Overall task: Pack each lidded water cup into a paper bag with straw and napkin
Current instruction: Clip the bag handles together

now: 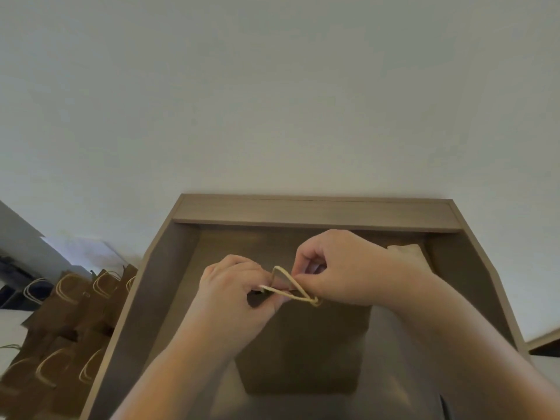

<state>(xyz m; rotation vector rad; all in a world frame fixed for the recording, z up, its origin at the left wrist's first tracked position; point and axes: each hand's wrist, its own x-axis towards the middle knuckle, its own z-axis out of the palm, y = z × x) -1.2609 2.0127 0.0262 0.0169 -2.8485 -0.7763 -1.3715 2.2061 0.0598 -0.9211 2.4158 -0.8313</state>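
Raised wooden walls [133, 298] hem your work surface on both sides and at the back, leaving free room only around the brown paper bag [303, 353] at its centre, between your forearms. Your left hand [233, 295] and right hand [339, 268] each pinch its twine handles [315, 301], covering the bag's mouth. Farther off, a pale stack [406, 253] sits half hidden behind your right wrist, and more handled bags [69, 301] crowd beyond the left wall, cut off by the frame edge.
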